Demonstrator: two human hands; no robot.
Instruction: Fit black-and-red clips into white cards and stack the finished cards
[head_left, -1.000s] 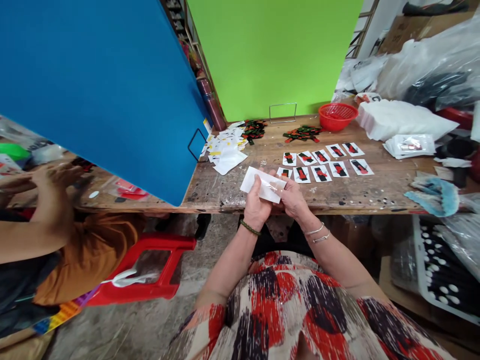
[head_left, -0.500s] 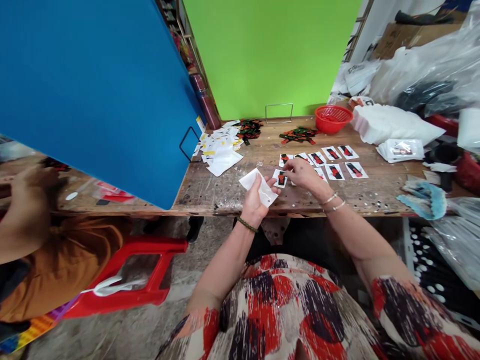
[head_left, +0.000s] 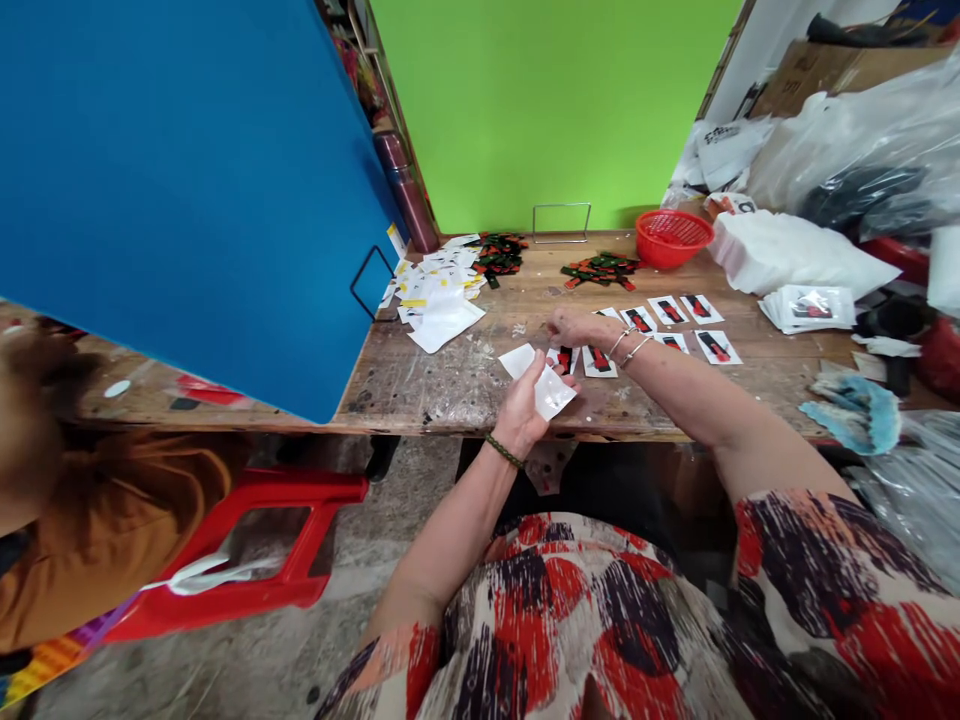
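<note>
My left hand is closed around white sheets or small bags, the thumb lying on top, just above the table's front edge. My right hand is a little farther in, its fingers bent down and pressed together at the left end of the rows of cards. Anything between those fingertips is too small to make out. White cards or packets, each with a black and red piece on it, lie in two rows; the right hand and wrist cover some. One such card sits between my two hands.
Black, green and orange pieces lie in heaps at the back. A red basket, loose white papers, a stack of packets and a blue cloth surround the work. Blue and green panels stand as dividers; a co-worker's arm shows left.
My right hand has moved left and slightly farther from me, uncovering cards in the near row. My left hand has shifted slightly right with the white sheets. The view has turned a little.
</note>
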